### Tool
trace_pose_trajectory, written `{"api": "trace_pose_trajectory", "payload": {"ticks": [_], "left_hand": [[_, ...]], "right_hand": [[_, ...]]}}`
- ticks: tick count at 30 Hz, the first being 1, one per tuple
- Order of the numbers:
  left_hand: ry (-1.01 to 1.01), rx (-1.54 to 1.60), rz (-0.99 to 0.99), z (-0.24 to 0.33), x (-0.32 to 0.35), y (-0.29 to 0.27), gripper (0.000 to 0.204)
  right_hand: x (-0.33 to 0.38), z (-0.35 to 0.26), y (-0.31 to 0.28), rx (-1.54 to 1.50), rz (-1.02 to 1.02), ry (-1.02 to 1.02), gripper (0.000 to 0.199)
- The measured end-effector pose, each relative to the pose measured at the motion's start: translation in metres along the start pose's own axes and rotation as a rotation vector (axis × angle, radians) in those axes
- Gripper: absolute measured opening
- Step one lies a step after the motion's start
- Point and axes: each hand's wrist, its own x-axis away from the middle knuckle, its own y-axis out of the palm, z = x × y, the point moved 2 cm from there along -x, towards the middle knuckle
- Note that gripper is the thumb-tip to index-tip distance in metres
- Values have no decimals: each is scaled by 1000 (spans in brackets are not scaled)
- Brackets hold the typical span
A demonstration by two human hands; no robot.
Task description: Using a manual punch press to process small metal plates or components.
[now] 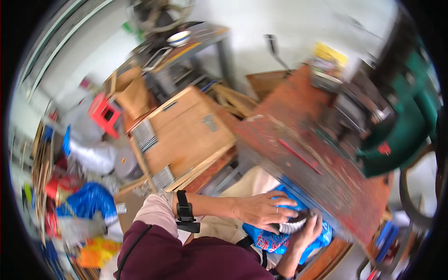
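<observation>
A small dark thing with a silvery ribbed side [291,227] is between my two hands, over my lap; its kind is too blurred to tell. My left hand [261,209], with a ring on one finger, reaches across from the left, its fingers over the top of the thing and its thumb below. My right hand [305,233] is closed round the right side of it. Under both hands a blue plastic bag [266,239] with red and white print is spread over my lap.
Beside my lap stands a worn red workbench [345,196] with a red stick [299,156] on it and a green machine [396,140] at its right. Left of it is a wooden tray [186,135] holding ribbed metal stacks [144,135]. A red stool [103,114] and bags are farther left.
</observation>
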Motion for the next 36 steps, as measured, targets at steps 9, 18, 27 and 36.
{"api": "trace_pose_trajectory", "payload": {"ticks": [9, 18, 27, 36], "left_hand": [[-1821, -876, -76, -30, 269, -191, 42], [-1538, -1488, -289, -29, 442, -240, 49], [-1817, -1279, -254, -35, 428, -264, 60], [-1862, -1071, -321, -28, 385, -244, 56]], "right_hand": [[41, 139, -70, 1445, -961, -36, 37], [20, 127, -26, 1378, -979, 171, 24], [16, 146, -37, 1481, -1109, 110, 27], [16, 118, -9, 1308, -1023, 152, 24]]}}
